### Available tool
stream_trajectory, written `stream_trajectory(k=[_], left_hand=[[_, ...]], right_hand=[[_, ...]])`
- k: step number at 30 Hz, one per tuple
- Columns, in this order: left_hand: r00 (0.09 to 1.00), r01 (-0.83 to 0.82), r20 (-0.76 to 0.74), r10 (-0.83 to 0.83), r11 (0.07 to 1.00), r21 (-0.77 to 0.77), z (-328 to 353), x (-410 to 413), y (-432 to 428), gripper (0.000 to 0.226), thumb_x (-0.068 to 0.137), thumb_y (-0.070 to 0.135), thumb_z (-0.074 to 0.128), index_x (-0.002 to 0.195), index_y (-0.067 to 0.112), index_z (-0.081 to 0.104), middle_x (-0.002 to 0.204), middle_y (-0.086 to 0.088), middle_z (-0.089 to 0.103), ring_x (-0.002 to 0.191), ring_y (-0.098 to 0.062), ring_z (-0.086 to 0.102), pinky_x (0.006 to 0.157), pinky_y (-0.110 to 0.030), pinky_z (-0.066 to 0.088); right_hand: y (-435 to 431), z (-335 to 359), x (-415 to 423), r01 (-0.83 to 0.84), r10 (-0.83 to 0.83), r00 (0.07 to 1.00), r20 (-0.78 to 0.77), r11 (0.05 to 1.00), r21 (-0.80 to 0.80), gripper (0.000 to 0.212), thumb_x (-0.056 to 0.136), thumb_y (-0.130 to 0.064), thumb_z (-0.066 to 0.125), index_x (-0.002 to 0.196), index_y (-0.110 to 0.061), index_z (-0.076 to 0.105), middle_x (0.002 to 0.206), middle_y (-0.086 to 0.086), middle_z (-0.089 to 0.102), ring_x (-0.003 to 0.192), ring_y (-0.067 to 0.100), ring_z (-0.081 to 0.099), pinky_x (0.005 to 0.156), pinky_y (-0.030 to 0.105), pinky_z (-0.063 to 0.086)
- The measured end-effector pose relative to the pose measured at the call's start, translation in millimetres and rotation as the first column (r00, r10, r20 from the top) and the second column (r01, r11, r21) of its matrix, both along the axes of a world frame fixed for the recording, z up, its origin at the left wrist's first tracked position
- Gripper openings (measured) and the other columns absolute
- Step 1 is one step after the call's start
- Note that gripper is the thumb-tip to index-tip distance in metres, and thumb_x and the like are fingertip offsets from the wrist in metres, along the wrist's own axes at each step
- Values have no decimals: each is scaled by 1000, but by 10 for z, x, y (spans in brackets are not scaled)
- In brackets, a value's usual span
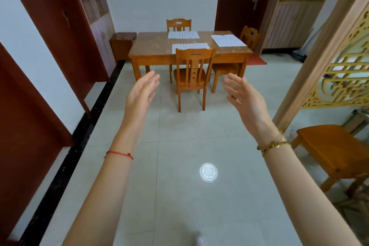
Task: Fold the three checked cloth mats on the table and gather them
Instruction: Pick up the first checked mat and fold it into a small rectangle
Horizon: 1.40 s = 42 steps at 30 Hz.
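Mats (190,46) lie flat on table (151,46) well ahead of both empty, spread-fingered hands, left hand (142,94) and right hand (244,96) about equally far.

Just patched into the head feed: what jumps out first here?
Two bare, open hands, left hand and right hand, are raised mid-frame, holding nothing. Beyond them a wooden table carries three flat checked mats: far mat, near mat and right mat, with chairs around the table.
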<state>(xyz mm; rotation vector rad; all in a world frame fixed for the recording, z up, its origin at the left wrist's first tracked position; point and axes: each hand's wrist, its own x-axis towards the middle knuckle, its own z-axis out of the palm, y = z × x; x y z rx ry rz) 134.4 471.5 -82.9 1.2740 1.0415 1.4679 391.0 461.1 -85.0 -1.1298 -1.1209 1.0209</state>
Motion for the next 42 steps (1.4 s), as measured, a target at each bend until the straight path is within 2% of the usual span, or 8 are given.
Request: stream_trajectory(k=[6, 15, 28, 42], left_hand=[[1000, -20, 7, 20, 1000, -13, -24, 348, 681, 42, 100, 30, 47, 141, 19, 50, 139, 5, 58, 128, -5, 54, 116, -36, 36], [995, -68, 73, 74, 995, -78, -238, 501, 1674, 40, 101, 26, 51, 140, 17, 50, 135, 2, 62, 123, -7, 59, 113, -33, 39], [997, -47, 58, 53, 993, -104, -430, 450, 3782, 39, 104, 25, 46, 141, 17, 49, 135, 1, 61, 125, -9, 58, 115, -37, 38], [999, -14, 39, 21, 985, -172, -600, 550, 5692, 38, 105, 25, 43, 141, 17, 50, 134, 2, 63, 123, -9, 59, 113, -38, 40]], right_hand=[[740, -53, 350, -3, 4, 1000, 18, 1000, -22, 45, 105, -42, 29, 138, -23, 52, 136, -6, 58, 128, 15, 52, 114, 42, 36], [1777, -305, 541, -21, 21, 1000, -1, 997, -69, 43, 104, -42, 30, 135, -23, 54, 133, -5, 60, 126, 13, 54, 114, 45, 36], [3877, -494, 482, -1, 1, 1000, -1, 995, -102, 47, 103, -46, 31, 137, -21, 53, 136, -4, 58, 128, 15, 52, 115, 47, 35], [5657, -695, 608, 58, -68, 996, -54, 985, -160, 43, 105, -40, 32, 132, -19, 57, 130, -4, 63, 124, 13, 56, 113, 43, 38]])
